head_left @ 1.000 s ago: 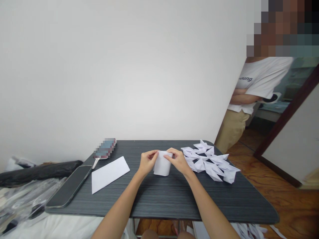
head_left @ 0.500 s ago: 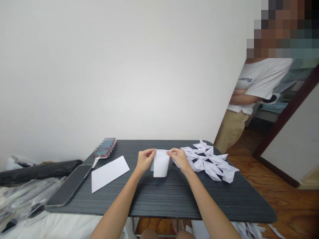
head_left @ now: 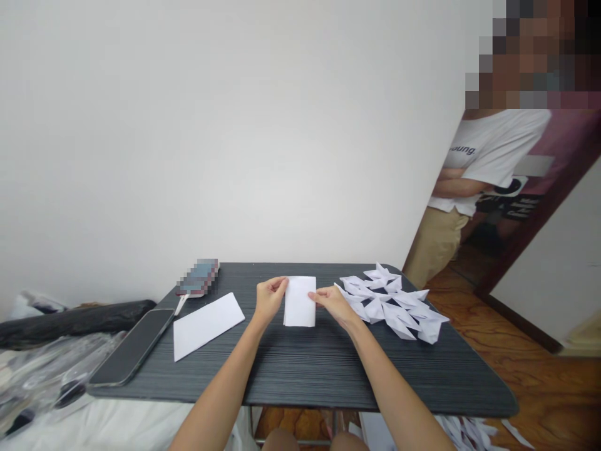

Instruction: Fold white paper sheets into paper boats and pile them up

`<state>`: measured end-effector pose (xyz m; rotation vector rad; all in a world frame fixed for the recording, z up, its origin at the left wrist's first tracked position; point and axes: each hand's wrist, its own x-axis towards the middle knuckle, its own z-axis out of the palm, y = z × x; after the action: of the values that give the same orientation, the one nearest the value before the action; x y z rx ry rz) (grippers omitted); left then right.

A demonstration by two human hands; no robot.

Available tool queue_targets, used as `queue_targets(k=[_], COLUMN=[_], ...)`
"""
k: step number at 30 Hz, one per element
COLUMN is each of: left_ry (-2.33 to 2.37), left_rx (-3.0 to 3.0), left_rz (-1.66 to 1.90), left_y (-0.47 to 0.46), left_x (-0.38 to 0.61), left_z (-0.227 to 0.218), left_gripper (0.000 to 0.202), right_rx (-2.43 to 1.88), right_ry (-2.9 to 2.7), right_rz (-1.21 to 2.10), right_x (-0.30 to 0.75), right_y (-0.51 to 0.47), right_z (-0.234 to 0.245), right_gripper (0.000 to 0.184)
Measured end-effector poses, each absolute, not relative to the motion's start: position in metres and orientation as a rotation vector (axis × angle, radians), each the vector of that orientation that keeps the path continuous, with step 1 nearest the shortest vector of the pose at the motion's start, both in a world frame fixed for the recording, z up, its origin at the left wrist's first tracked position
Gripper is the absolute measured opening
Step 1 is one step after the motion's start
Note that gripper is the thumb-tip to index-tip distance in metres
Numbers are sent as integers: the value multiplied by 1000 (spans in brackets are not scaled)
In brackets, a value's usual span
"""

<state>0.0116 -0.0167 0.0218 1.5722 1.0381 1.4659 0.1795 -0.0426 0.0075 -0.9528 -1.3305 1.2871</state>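
A folded white sheet of paper (head_left: pixel 299 303) lies in the middle of the dark table (head_left: pixel 305 369). My left hand (head_left: pixel 270 299) pinches its upper left edge. My right hand (head_left: pixel 333 304) pinches its right edge, fingers closed on the paper. The sheet looks like a flat upright rectangle. Just to the right of my right hand lies a pile of several folded white paper boats (head_left: pixel 392 304).
A flat white sheet (head_left: pixel 206 324) lies left of the hands, next to a dark phone (head_left: pixel 134 347) and a blurred card-like object (head_left: pixel 198 277). A person in a white shirt (head_left: pixel 479 175) stands at the doorway on the right. Plastic bags (head_left: pixel 42 369) sit at the left.
The curled, standing paper has been brought flat into a rectangle between my hands. Both hands shifted slightly apart along its edges.
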Motion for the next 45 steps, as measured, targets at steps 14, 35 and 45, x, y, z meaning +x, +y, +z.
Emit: queue_targets(k=[14,35,45], left_ry=[1170,914,1245], left_rx=[1538,3040,2994], left_rz=[1642,1340,1098], left_y=[-10,-36,-22], left_x=[2,33,6], left_z=[21,42,47], left_gripper=[25,25,18], right_rx=[-958,-1119,-1080], right_ry=[-1601,-1785,-1827], right_rz=[1458,-85,-50], right_x=[174,180,188], right_y=[-54,-51,-52], right_z=[7,9,15], right_gripper=[24,22,21])
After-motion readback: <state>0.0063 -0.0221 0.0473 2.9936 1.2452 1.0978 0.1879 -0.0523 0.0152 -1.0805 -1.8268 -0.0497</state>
